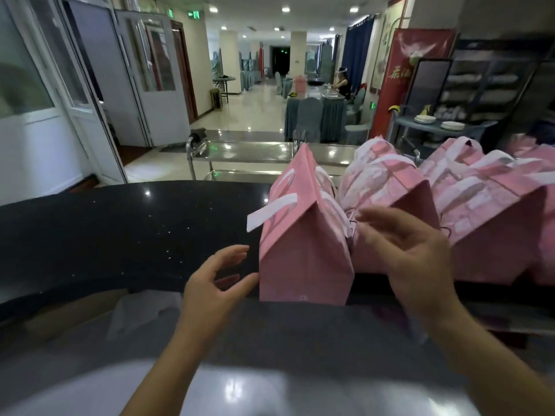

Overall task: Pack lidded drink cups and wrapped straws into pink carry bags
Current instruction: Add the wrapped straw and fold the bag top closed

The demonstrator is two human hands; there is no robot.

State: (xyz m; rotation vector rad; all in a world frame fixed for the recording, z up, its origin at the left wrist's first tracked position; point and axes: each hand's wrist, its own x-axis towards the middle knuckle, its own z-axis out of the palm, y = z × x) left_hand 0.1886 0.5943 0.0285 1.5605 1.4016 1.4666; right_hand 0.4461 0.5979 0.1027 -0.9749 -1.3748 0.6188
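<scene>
1. The left hand [216, 280] is open with its fingers loosely spread. It holds nothing, and its thumb tip reaches the lower left edge of the front pink bag [303, 250]; I cannot tell whether it quite touches.
2. The right hand [411, 253] is open too, fingers fanned and relaxed. It hovers at the bag's right side, fingertips by the white handles [333, 205] squeezed between this bag and the next. It grips nothing that I can see.
3. The front bag stands upright at the near edge of the black table [120, 229], its top folded shut to a ridge, one white handle sticking out to the left.
4. A row of more pink bags [480, 205] stands just beside it to the right, running out of view at the edge.
5. The folded top hides whatever is inside the front bag. The right fingertips are blurred.
6. Behind the table is a steel cart [249, 151].
7. A red banner [399, 73] at the back carries yellow characters, too blurred to read. A green exit sign [195, 15] glows at the ceiling.
</scene>
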